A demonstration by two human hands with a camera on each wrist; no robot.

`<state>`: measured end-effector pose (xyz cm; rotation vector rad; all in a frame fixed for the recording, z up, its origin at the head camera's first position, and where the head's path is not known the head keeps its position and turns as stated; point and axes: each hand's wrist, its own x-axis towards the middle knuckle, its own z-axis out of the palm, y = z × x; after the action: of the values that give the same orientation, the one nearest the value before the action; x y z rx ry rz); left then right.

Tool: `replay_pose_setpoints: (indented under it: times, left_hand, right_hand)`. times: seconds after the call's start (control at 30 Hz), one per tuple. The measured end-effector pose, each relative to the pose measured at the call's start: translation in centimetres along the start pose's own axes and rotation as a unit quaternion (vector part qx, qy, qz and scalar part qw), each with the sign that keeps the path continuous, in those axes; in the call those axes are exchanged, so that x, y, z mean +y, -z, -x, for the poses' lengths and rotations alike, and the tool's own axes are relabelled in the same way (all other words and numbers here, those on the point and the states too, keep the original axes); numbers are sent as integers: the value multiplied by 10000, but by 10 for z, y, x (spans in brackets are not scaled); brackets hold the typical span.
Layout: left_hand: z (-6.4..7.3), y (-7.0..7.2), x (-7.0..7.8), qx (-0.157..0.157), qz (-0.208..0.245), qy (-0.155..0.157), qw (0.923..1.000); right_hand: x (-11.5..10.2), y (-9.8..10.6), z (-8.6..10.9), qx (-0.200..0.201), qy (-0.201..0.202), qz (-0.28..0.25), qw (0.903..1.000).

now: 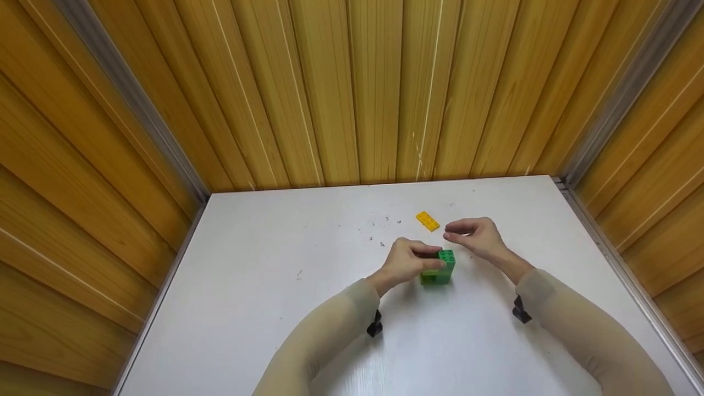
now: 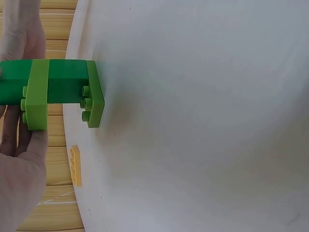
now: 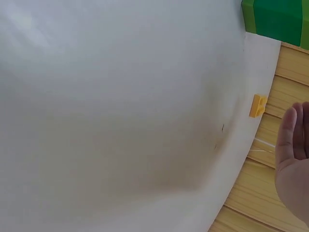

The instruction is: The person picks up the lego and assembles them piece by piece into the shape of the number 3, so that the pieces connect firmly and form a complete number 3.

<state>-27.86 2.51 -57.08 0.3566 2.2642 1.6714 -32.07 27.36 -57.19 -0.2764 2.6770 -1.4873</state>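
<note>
My left hand point(image 1: 406, 261) grips the upper part of a stack of toy building bricks point(image 1: 446, 268) that stands upright on the table. In the left wrist view, the stack point(image 2: 67, 82) has dark green bricks alternating with light green pieces, whose studs stick out on one side; fingers of the left hand point(image 2: 21, 186) lie against it. To the right of the stack, my right hand point(image 1: 479, 237) hovers with a gap between thumb and fingers and nothing in it. Just beyond its fingertips lies a flat yellow studded plate point(image 1: 427, 221), untouched.
The white table point(image 1: 247, 297) carries small dark specks point(image 1: 379, 231) left of the yellow plate. Wood-patterned panels point(image 1: 341, 93) rise behind and at both sides. A black wrist mount point(image 1: 374, 324) hangs below the left sleeve, another point(image 1: 521, 311) below the right one.
</note>
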Motion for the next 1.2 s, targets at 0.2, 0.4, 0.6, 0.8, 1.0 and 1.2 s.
replay_pose_setpoints:
  times: [0.2,0.4,0.6,0.8,1.0,1.2]
  left_hand:
    - [-1,2,1,-23,11,28,10000]
    - [-2,4,0,-13,-14,-189,9998]
    - [-2,3,1,6,49,-43,10000]
    - [-4,0,0,-16,92,-78,9999]
    - [-2,1,1,19,103,-59,9999]
    - [-2,1,0,-7,122,-151,9998]
  right_hand:
    - [6,-6,-18,223,-378,389,9983]
    - [9,-13,-35,250,-355,740,9963]
    - [12,-19,-50,112,-578,928,9939]
    - [14,-25,-54,175,-805,1036,9912]
    - [13,-32,-59,251,-950,1077,9893]
    - [11,-39,-63,325,-1104,1098,9873]
